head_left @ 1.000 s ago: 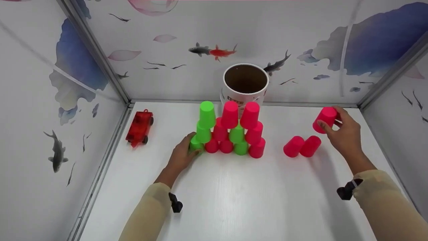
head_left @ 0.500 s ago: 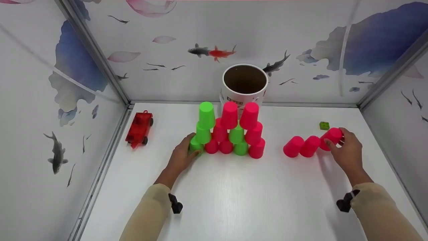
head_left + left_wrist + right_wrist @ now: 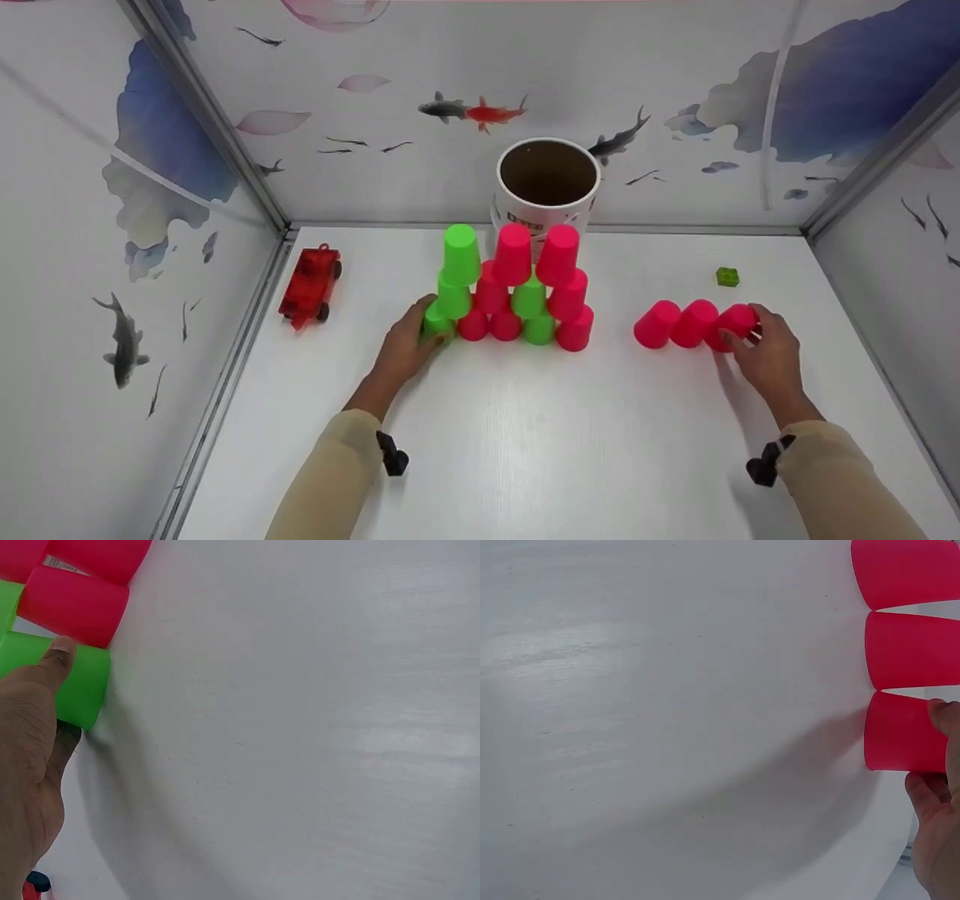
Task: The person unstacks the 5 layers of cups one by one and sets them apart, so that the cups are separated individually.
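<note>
Presumably steadying the stack (image 3: 529, 295), the left hand (image 3: 405, 343) grips its end cup (image 3: 84, 688); rightward of it, the right hand (image 3: 771, 356) pinches a pink cup (image 3: 901, 735).

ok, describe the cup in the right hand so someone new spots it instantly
On the white table, look right of the three-tier cup stack to a short row of three pink cups. Take the rightmost cup, on the near side of the small green block. Of the three, only it is gripped by the right hand.
</note>
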Demonstrator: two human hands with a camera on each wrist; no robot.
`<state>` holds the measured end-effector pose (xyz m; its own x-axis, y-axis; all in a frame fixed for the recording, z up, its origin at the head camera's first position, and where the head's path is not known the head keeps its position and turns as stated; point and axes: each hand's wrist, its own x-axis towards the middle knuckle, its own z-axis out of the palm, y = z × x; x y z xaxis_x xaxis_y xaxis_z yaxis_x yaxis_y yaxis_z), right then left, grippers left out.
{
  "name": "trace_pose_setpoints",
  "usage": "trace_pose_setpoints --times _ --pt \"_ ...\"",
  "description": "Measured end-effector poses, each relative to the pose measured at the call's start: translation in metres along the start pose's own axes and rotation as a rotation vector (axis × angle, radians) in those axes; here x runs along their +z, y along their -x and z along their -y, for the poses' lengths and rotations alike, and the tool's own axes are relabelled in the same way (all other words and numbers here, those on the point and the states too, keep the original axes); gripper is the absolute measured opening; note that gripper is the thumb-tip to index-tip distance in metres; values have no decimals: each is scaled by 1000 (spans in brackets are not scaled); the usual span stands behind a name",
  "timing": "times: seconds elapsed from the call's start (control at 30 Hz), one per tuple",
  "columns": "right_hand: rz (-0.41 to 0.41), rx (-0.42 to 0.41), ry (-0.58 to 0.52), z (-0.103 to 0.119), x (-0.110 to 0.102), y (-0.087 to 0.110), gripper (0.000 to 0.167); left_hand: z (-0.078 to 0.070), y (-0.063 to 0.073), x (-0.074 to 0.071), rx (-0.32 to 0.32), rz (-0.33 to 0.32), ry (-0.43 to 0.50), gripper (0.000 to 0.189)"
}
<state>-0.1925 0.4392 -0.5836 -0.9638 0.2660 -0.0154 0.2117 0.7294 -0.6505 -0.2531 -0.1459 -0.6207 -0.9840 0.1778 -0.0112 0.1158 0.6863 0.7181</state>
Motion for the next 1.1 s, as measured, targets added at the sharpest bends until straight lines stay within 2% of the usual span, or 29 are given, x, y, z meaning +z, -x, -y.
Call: trace_pose_setpoints --times 0.2,0.3,0.5,0.63,0.87,1.1 --pt "8 5 7 0 -2 -1 81 1 1 0 17 -6 15 77" --pt "-7 -8 26 2 -4 -1 84 1 1 1 6 0 16 78" --pt "-97 -121 33 22 -14 -5 75 -1 1 -1 0 3 18 77" --pt "-119 -203 18 50 -21 -10 71 0 0 -2 9 4 18 77" --pt "-137 -425 -8 122 -14 -15 66 1 0 -2 19 -13 31 76" --pt "-34 -526 14 184 8 -8 70 0 0 0 10 -5 18 76"
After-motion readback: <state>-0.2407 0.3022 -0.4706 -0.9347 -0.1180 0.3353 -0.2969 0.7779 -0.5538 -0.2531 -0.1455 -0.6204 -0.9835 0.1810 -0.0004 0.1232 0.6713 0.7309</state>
